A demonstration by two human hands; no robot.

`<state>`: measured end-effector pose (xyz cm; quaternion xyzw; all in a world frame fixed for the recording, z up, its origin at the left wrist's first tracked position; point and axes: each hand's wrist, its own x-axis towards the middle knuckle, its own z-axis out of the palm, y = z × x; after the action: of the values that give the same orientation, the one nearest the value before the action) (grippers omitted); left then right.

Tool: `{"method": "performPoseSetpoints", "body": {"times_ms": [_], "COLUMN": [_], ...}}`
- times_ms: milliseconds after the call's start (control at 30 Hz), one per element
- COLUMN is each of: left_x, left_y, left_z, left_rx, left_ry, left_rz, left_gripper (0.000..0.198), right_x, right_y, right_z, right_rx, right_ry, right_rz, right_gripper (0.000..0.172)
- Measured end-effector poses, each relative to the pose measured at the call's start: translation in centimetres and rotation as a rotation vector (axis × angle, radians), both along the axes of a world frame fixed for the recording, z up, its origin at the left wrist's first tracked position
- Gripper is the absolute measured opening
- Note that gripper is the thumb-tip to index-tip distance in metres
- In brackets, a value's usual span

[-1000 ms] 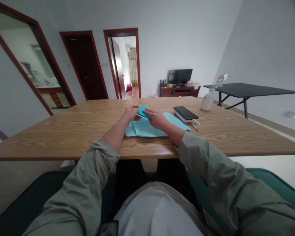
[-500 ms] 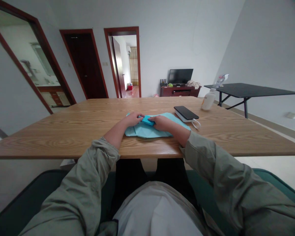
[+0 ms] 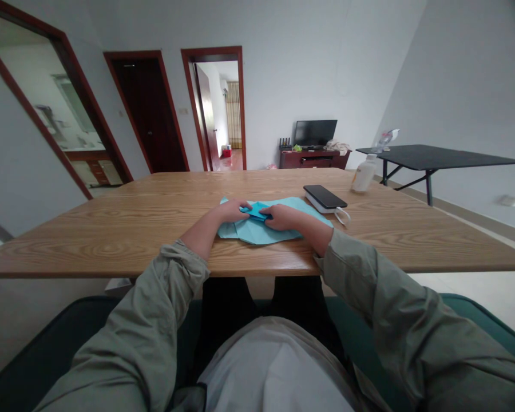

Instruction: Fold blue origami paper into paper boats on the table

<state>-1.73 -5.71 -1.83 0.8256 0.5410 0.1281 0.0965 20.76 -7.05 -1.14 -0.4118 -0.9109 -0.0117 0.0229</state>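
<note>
A small folded piece of bright blue paper (image 3: 256, 211) lies on top of larger pale turquoise sheets (image 3: 257, 229) near the front edge of the wooden table (image 3: 111, 223). My left hand (image 3: 229, 210) presses on the folded piece from the left, fingers bent down onto it. From the right, my right hand (image 3: 283, 217) holds the same piece, fingers closed over its edge. Both hands rest low on the sheets. The part of the folded paper under my fingers is hidden.
A black phone (image 3: 325, 196) lies on a white power bank with a looped cable (image 3: 342, 215) just right of the sheets. A white bottle (image 3: 363, 174) stands at the table's far right. A black side table (image 3: 438, 155) and a TV stand (image 3: 314, 158) are beyond.
A second ago both hands held the folded blue paper raised above the sheets. They have brought it down flat onto the turquoise sheets and now press on it.
</note>
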Motion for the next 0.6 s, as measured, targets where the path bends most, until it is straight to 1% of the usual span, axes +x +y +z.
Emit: {"method": "performPoseSetpoints", "body": {"times_ms": [133,300,367,400,533,600], "left_x": [-0.1,-0.1,0.0,0.0,0.0,0.1], "left_y": [-0.1,0.1,0.2,0.3,0.4,0.4], "left_z": [0.0,-0.1,-0.2,-0.2,-0.4,-0.4], "left_rx": [-0.003,0.001,0.012,0.022,0.056,0.067], "left_ry": [-0.04,-0.026,-0.03,-0.036,-0.028,-0.012], "left_rz": [-0.012,-0.007,-0.01,-0.014,-0.022,-0.024], "left_gripper": [0.043,0.036,0.033,0.031,0.03,0.031], "right_x": [0.0,0.3,0.4,0.4,0.5,0.5], "right_y": [0.1,0.4,0.7,0.8,1.4,1.6], "right_z": [-0.1,-0.3,-0.4,-0.4,-0.5,-0.5], "right_rx": [-0.01,-0.038,-0.046,-0.052,-0.042,-0.01], "right_ry": [0.032,0.083,0.139,0.172,0.261,0.273], "right_rz": [-0.008,0.011,0.02,0.024,-0.006,-0.041], "right_gripper": [0.05,0.061,0.061,0.058,0.036,0.035]}}
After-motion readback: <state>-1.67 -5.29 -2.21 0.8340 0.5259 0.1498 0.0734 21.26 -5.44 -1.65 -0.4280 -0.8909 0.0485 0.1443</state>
